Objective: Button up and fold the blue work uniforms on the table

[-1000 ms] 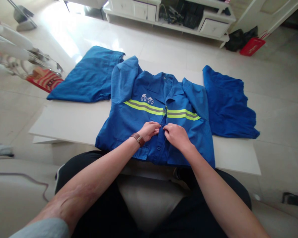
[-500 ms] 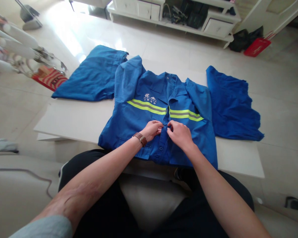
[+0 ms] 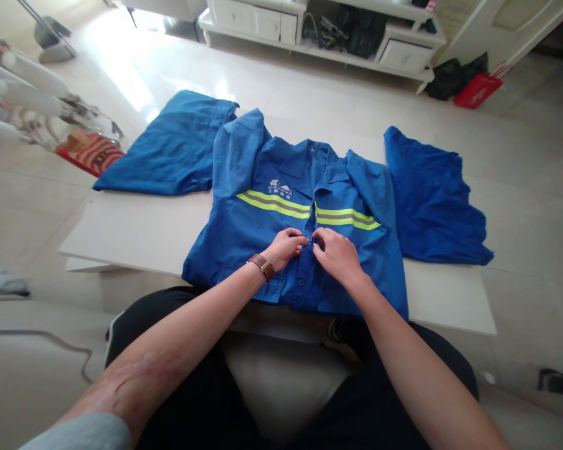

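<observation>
A blue work jacket (image 3: 244,250) with a yellow and grey reflective stripe and a white chest logo lies front up before me, collar away from me. Both my hands are at its front placket, just below the stripe. My left hand (image 3: 286,245), with a brown watch strap at the wrist, pinches the placket beside a button (image 3: 309,240). From the other side of that button, my right hand (image 3: 336,251) grips the placket edge with bent fingers. Lower on the placket, another button (image 3: 301,282) shows uncovered. The fingertips partly hide the cloth between them.
Under the jacket is a white low table (image 3: 126,231). Folded blue cloth (image 3: 169,147) lies left of the jacket, and more blue cloth (image 3: 431,200) lies right. A white rack (image 3: 37,81) and a red bag (image 3: 89,152) stand left. A white cabinet (image 3: 253,24) is beyond.
The view has shifted slightly. The button between my fingertips now shows more clearly on the placket; both hands keep nearly the same place and grip.
</observation>
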The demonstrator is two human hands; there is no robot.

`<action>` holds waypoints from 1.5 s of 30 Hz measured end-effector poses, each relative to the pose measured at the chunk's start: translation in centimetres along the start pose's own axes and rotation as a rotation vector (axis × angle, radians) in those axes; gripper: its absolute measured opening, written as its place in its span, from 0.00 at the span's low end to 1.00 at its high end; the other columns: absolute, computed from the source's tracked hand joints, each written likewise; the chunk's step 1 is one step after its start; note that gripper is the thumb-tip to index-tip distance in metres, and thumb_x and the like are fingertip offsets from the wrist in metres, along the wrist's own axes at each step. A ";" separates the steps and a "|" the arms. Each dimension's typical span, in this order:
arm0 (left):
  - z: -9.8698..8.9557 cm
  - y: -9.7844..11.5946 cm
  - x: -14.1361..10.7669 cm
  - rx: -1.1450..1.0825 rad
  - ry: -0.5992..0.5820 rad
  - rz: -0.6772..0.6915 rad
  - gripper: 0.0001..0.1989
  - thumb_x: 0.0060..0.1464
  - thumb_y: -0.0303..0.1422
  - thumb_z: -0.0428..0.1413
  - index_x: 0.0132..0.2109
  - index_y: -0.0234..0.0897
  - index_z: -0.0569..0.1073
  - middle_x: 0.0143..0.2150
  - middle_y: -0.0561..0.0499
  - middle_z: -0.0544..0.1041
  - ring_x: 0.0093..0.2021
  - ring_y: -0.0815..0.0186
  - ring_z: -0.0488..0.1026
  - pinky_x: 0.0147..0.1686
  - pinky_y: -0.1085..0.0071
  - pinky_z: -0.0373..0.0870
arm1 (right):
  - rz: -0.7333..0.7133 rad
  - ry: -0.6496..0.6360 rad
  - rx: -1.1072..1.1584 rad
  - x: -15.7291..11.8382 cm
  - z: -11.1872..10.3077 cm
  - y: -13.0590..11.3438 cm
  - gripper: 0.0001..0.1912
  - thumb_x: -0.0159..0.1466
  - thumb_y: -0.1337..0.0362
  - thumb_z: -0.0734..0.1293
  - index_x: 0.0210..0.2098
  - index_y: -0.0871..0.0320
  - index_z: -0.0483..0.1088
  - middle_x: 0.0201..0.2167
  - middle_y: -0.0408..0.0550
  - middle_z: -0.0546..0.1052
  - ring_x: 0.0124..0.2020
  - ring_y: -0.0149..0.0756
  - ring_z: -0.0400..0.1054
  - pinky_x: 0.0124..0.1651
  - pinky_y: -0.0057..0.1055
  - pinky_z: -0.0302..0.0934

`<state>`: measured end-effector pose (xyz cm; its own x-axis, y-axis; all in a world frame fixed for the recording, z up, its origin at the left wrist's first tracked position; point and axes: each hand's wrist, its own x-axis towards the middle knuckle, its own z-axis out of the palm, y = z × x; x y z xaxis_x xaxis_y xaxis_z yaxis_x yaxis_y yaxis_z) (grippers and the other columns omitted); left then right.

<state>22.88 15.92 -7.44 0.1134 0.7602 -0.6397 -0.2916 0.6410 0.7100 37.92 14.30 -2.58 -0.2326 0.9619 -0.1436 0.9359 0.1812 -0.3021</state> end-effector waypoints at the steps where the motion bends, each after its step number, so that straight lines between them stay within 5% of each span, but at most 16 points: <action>1: 0.0 0.0 0.0 0.031 0.003 0.022 0.13 0.47 0.17 0.60 0.36 0.37 0.68 0.20 0.61 0.68 0.19 0.76 0.65 0.22 0.79 0.60 | -0.003 0.007 0.004 0.0 0.0 0.0 0.13 0.69 0.64 0.63 0.50 0.51 0.76 0.47 0.46 0.81 0.44 0.39 0.75 0.41 0.31 0.61; 8: -0.3 -0.2 0.0 0.218 -0.140 0.347 0.16 0.43 0.19 0.60 0.39 0.37 0.67 0.23 0.61 0.72 0.22 0.76 0.66 0.25 0.79 0.58 | -0.005 0.001 0.014 0.2 -0.1 0.2 0.12 0.72 0.59 0.63 0.48 0.51 0.78 0.47 0.47 0.81 0.45 0.40 0.74 0.43 0.31 0.62; 15: -1.0 -0.4 0.9 0.304 -0.236 0.450 0.18 0.42 0.22 0.62 0.42 0.37 0.68 0.26 0.60 0.74 0.23 0.77 0.67 0.25 0.80 0.59 | -0.004 -0.031 -0.005 0.4 -0.5 0.4 0.12 0.73 0.59 0.62 0.46 0.51 0.77 0.48 0.46 0.80 0.46 0.41 0.74 0.43 0.32 0.62; 24: -0.5 0.5 -0.1 0.404 -0.179 0.262 0.13 0.46 0.19 0.58 0.37 0.38 0.66 0.20 0.60 0.73 0.21 0.73 0.69 0.25 0.77 0.65 | -0.015 -0.126 -0.147 0.1 -0.4 -0.3 0.15 0.75 0.62 0.56 0.49 0.54 0.73 0.50 0.51 0.78 0.45 0.41 0.75 0.42 0.32 0.61; 33: -1.6 -0.6 0.7 0.733 -0.129 0.262 0.11 0.45 0.20 0.60 0.34 0.38 0.69 0.21 0.57 0.75 0.24 0.69 0.75 0.23 0.77 0.65 | -0.018 -0.083 -0.114 0.4 -0.3 0.1 0.09 0.72 0.62 0.62 0.42 0.55 0.74 0.44 0.49 0.80 0.44 0.41 0.74 0.43 0.31 0.60; 45: -1.7 -1.4 -0.4 0.918 -0.381 0.022 0.08 0.42 0.21 0.62 0.26 0.37 0.72 0.17 0.53 0.76 0.24 0.63 0.79 0.24 0.75 0.70 | -0.029 -0.128 -0.058 0.2 0.3 0.5 0.19 0.68 0.65 0.65 0.59 0.52 0.68 0.55 0.52 0.76 0.50 0.44 0.73 0.48 0.34 0.64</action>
<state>21.58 14.58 -8.68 0.4618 0.6531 -0.6002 0.5325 0.3370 0.7764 38.24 14.51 -3.09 -0.2884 0.9228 -0.2553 0.9410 0.2238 -0.2539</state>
